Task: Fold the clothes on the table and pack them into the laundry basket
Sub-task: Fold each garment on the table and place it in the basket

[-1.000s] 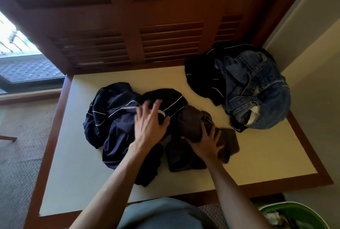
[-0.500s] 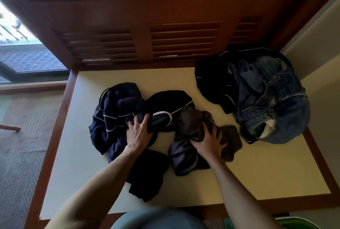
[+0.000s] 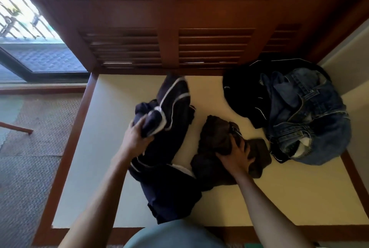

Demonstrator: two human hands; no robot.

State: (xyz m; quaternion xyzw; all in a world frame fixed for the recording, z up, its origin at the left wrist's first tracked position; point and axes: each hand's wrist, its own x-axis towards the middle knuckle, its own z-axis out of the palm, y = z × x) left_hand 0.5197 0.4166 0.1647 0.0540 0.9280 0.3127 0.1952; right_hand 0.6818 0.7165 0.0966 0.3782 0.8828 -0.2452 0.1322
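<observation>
A navy garment with white piping (image 3: 171,128) is bunched in my left hand (image 3: 137,138), which grips it and lifts it off the cream table (image 3: 111,148); its lower part trails toward the front edge. My right hand (image 3: 235,156) presses on and grasps a crumpled dark grey garment (image 3: 217,142) at the table's middle. At the back right lie a black garment (image 3: 245,98) and blue jeans (image 3: 311,120) in a heap. Only a green sliver of the laundry basket (image 3: 252,245) shows at the bottom edge.
Wooden louvred shutters (image 3: 199,44) rise right behind the table. The table has a raised brown wooden rim (image 3: 67,158). Carpeted floor (image 3: 26,158) and a glass door lie to the left. A pale wall stands at the right.
My left hand has closed on the navy garment and pulled it up and away from the grey one; a gap of table now shows between them. The right hand stays on the grey garment.
</observation>
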